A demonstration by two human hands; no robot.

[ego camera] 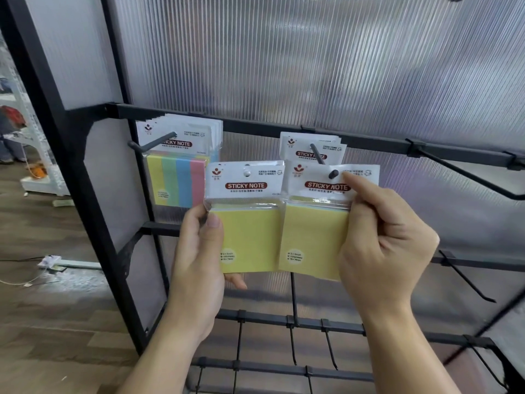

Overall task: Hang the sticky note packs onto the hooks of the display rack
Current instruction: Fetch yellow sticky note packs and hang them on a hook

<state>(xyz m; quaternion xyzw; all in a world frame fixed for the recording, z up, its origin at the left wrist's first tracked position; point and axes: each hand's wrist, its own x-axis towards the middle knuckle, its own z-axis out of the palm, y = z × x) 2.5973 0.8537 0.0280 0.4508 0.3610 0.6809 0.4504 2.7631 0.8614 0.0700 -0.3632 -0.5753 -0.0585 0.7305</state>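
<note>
My right hand (380, 240) pinches a yellow sticky note pack (315, 231) by its right edge, index finger on the white header. The tip of the middle hook (333, 174) pokes through that pack's hanging hole. Behind it on the same hook hang more packs (309, 146). My left hand (199, 251) grips a second yellow pack (250, 228) by its left edge, held free of any hook, beside the first. The left hook (153, 143) carries several multicolour packs (179, 177).
The black display rack (255, 123) has ribbed translucent back panels. Bare hooks jut from the top rail at the right (466, 174) and from lower rails (466, 280). Wooden floor and a white shelf unit (39, 155) lie to the left.
</note>
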